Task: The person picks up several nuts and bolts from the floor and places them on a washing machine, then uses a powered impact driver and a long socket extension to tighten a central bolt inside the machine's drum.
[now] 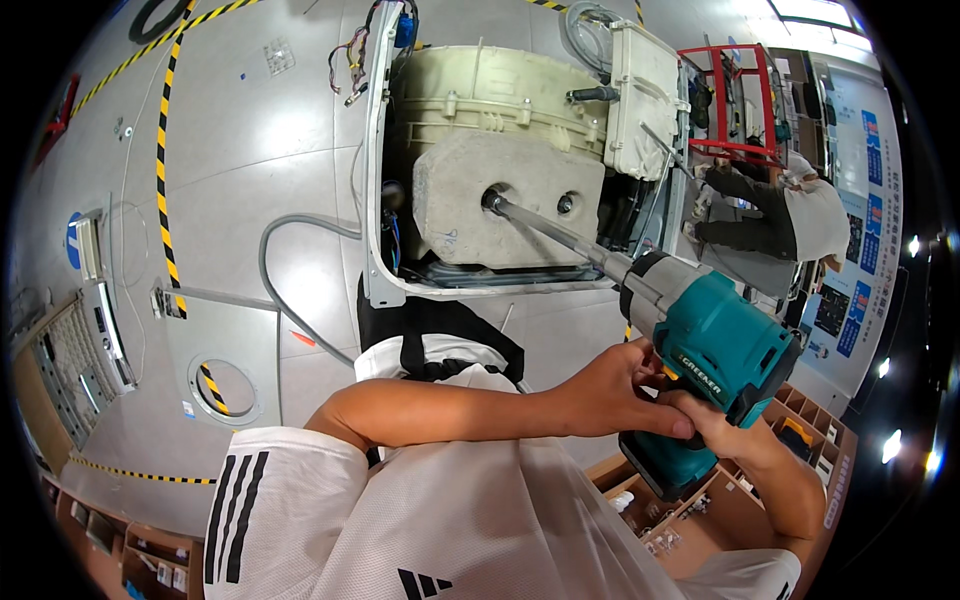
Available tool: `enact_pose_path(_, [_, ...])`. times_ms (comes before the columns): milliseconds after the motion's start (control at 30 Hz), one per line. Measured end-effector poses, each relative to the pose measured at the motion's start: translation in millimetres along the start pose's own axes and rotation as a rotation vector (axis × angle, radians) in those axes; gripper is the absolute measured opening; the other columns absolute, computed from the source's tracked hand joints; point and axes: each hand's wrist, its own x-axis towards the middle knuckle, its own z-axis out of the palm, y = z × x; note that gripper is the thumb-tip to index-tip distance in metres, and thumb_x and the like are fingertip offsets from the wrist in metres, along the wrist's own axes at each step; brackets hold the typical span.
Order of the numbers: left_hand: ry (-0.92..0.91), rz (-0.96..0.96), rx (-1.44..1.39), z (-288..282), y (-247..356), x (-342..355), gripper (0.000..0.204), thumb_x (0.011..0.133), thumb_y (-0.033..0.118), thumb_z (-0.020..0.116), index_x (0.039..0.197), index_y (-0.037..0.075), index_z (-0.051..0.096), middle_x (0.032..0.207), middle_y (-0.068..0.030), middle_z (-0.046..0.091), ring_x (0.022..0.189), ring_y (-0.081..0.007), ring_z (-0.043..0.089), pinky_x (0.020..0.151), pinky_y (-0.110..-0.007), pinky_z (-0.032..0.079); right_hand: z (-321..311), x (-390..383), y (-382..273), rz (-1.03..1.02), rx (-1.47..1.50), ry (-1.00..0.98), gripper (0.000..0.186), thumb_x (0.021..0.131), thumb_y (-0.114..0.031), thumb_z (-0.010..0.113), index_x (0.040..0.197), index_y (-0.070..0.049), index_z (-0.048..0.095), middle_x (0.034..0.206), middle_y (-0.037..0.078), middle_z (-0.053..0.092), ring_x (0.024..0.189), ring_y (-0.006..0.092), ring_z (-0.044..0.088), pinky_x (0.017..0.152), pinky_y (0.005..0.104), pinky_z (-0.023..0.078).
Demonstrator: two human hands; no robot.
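A teal and black cordless impact wrench (715, 330) slants across the right side, gripped in both hands. My right hand (712, 425) is closed round its handle, above the battery (668, 465). Across my body reaches my left arm; my left hand (615, 395) is closed against the front of the handle, its fingers partly hidden. From the wrench's nose a long metal extension bar (560, 233) runs into the left hole of a grey concrete counterweight (460, 190); the bar's tip is hidden inside. A second hole (567, 203) shows a bolt-like part. Behind the block is a cream plastic washing machine tub (490, 85).
The open machine cabinet (375, 200) surrounds the tub, with loose wires (352, 65) at its upper left. A grey hose (268, 260) curves over the floor beside a panel with a round opening (180, 350). Another person (815, 220) bends near a red frame (715, 100). Wooden compartments (800, 400) stand at right.
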Motion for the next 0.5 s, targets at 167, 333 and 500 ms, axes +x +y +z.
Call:
enact_pose_path(167, [-0.042, -0.019, 0.013, 2.0, 4.1, -6.4, 0.061, 0.066, 0.012, 0.079, 0.117, 0.003, 0.047, 0.111, -0.0090, 0.057, 0.103, -0.0180, 0.055, 0.083, -0.031, 0.049, -3.4, 1.4, -11.5, -0.015, -0.047, -0.066, 0.030, 0.076, -0.008, 0.062, 0.106, -0.002, 0.059, 0.100, 0.013, 0.062, 0.088, 0.0260, 0.062, 0.077, 0.0330, 0.049])
enact_pose_path(333, [-0.016, 0.021, -0.024, 1.0, 0.5, -4.5, 0.064, 0.067, 0.011, 0.078, 0.119, 0.002, 0.041, 0.111, -0.0092, 0.057, 0.106, -0.0196, 0.053, 0.084, -0.032, 0.048, -2.1, 0.9, -18.8, 0.096, 0.147, -0.093, 0.034, 0.077, -0.005, 0.056, 0.111, -0.002, 0.055, 0.106, 0.013, 0.059, 0.094, 0.0228, 0.059, 0.082, 0.0317, 0.048])
enact_pose_path(500, [-0.045, 0.029, 0.004, -0.3, -0.5, -1.7, 0.069, 0.066, 0.019, 0.080, 0.120, 0.004, 0.039, 0.109, -0.0099, 0.056, 0.101, -0.0185, 0.054, 0.081, -0.030, 0.048, 6.0, 0.5, -11.5, 0.118, 0.282, 0.018, 0.027, 0.077, -0.003, 0.055, 0.103, 0.001, 0.057, 0.083, 0.009, 0.062, 0.073, 0.0177, 0.061, 0.068, 0.0282, 0.049])
